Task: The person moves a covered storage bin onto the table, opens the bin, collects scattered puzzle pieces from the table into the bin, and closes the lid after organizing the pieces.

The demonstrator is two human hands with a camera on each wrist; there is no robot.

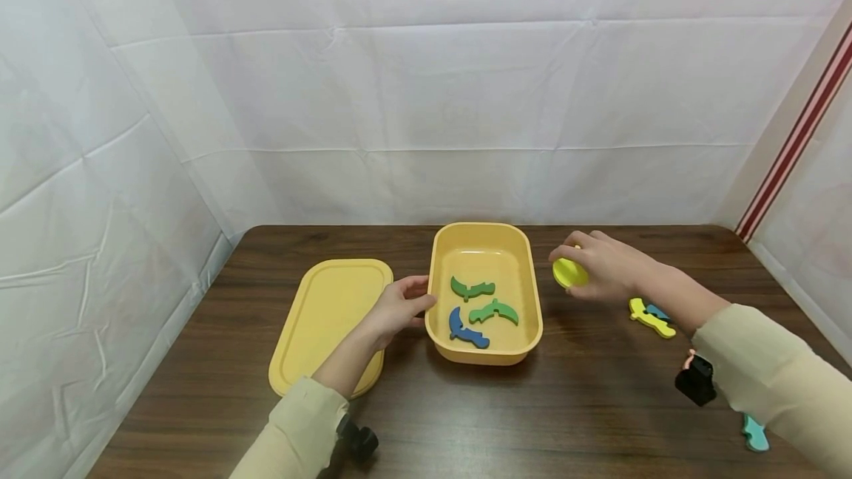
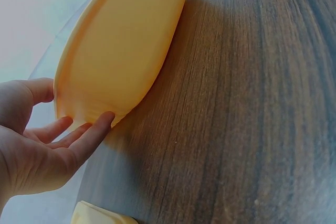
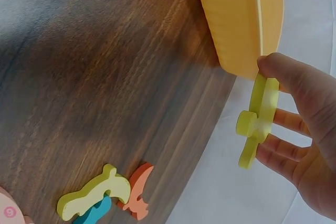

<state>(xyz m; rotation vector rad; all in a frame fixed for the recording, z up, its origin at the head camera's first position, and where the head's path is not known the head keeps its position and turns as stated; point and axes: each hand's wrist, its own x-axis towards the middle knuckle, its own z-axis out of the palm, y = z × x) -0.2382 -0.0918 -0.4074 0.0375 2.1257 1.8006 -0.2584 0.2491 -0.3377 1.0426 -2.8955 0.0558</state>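
My left hand [image 1: 394, 309] grips the left wall of a yellow plastic box [image 1: 484, 359], thumb over the rim and fingers against the outside. Inside the box, on its floor, lie a dark green toy piece [image 1: 474, 289], a light green toy piece [image 1: 494, 312] and a blue toy piece [image 1: 466, 331], each curved and notched. To the right of the box, my right hand [image 1: 602, 268] pinches a yellow-green toy piece [image 3: 264, 109] between thumb and fingers, held above the table. That piece shows a rounded knob on its side in the right wrist view.
A yellow lid [image 1: 326, 309] lies flat left of the box, partly under my left forearm. Beyond my right hand lie a yellow piece [image 3: 89, 195], a teal-blue piece [image 3: 93, 212], an orange piece [image 3: 138, 190] and a pink piece [image 3: 10, 208]. A turquoise piece [image 1: 755, 435] is near my right sleeve.
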